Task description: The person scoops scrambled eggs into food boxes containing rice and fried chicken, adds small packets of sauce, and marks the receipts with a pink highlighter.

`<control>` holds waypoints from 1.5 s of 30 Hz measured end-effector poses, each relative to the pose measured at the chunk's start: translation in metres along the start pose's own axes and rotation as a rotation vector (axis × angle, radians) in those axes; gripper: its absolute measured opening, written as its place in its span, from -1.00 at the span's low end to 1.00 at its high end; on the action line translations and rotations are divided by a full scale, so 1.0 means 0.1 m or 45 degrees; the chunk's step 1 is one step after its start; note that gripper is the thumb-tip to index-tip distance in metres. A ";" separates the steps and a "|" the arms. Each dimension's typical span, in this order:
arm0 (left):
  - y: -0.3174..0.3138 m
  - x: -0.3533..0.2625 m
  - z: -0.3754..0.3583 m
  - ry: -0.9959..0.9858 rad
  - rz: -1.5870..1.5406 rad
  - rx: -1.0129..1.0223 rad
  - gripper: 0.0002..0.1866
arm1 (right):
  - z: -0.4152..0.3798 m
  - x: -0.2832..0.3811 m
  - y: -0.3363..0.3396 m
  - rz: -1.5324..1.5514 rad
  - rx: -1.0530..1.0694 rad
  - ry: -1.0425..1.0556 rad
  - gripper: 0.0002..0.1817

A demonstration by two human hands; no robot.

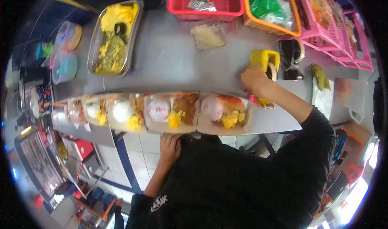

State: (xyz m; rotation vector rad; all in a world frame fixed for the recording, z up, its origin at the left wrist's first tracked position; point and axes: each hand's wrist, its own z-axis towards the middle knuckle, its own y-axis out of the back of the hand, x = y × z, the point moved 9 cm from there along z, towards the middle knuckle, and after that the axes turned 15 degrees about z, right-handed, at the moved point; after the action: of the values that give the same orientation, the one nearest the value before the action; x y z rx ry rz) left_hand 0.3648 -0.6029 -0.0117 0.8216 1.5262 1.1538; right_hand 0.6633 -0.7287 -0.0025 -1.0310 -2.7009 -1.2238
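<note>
From where I stand, the right hand [257, 81] is over the middle of a yellow tape dispenser [264, 58], its fingers curled in close; their tips are hidden, so I can't tell if they're gripping the dispenser or pinching tape. I'd say this wants a steady base and a low, even pull, with the skin kept off the metal end [267, 105] and the sleeve [317, 126] clear of the food. The left hand [169, 148] is at the table's near edge, just below the row of open boxes [171, 129], fingers together and bent; whether they press or hold anything, I can't tell. If it's free, it could brace the dispenser.

The dispenser sits on the right of the metal table [161, 55], just beyond the right end of the boxes. It's bright yellow and blocky, with a pale roll of tape [272, 72] showing past the hand. A black dispenser [289, 58] is just to its right. A small pink thing [252, 98] shows under the right hand, too blurred to name. At least 5 boxes are in the row, and the nearest to the dispenser holds yellow food [233, 119] and a wrapped bundle [211, 108].
</note>
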 end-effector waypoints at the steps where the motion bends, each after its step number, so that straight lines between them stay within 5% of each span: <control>1: 0.04 -0.03 0.00 -0.048 0.015 -0.012 -0.69 | 0.12 -0.02 -0.21 -0.082 -0.018 0.036 -0.77; 7: 0.42 -0.15 -0.07 -0.229 -0.201 -0.168 -0.69 | 0.29 -0.09 -0.50 -0.026 -0.068 0.058 -0.85; 10: 0.40 0.09 -0.25 -0.108 -0.242 -0.205 -0.72 | 0.11 0.02 -0.48 -0.007 0.090 0.350 -0.83; 11: 0.37 0.18 -0.30 -0.037 -0.291 -0.193 -0.73 | 0.06 -0.03 -0.60 -0.169 0.364 0.221 -0.74; 14: 0.28 0.44 -0.39 0.125 -0.440 -0.118 -0.74 | 0.06 -0.04 -0.67 -0.370 0.396 0.220 -0.73; 16: 0.14 0.46 -0.40 0.165 -0.566 -0.018 -0.74 | 0.25 -0.30 -0.82 -0.356 0.220 0.269 -0.76; 19: -0.10 0.10 -0.29 -0.170 -0.603 0.140 -0.73 | 0.29 -0.39 -0.71 -0.142 -0.069 0.432 -0.85; 23: -0.14 -0.26 -0.23 -0.463 -0.410 -0.005 -0.72 | 0.17 -0.36 -0.64 -0.142 -0.017 0.316 -0.84; 27: 0.22 0.08 -0.24 -0.243 -0.282 -0.433 -0.71 | 0.00 -0.24 -0.43 -0.055 0.046 0.207 -0.84; 32: 0.13 0.49 -0.17 -0.094 -0.029 -0.479 -0.69 | -0.23 -0.11 -0.08 0.115 0.076 0.109 -0.83; 35: 0.07 0.50 -0.08 -0.118 0.003 -0.423 -0.66 | -0.36 0.08 0.13 -0.162 0.028 0.206 -0.83; 37: 0.09 0.47 -0.05 -0.140 -0.004 -0.388 -0.63 | -0.51 -0.10 0.48 -0.116 -0.424 0.377 -0.83; 41: 0.19 0.45 -0.01 -0.198 -0.025 -0.322 -0.61 | -1.57 -0.08 1.24 0.053 -1.286 0.213 -0.76; 43: 0.19 0.47 0.02 -0.225 -0.043 -0.286 -0.59 | -2.11 -0.37 1.20 0.648 -1.528 -0.102 -0.75; 45: 0.20 0.48 -0.01 -0.253 -0.059 -0.267 -0.58 | -2.73 -0.33 0.92 0.932 -1.876 -0.030 -0.76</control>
State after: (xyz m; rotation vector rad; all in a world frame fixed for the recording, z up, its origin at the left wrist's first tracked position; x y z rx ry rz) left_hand 0.3505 -0.5531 -0.0079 0.7319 1.2324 1.1406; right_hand 0.6723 -0.8866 0.2408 -1.7047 -0.7455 -2.7682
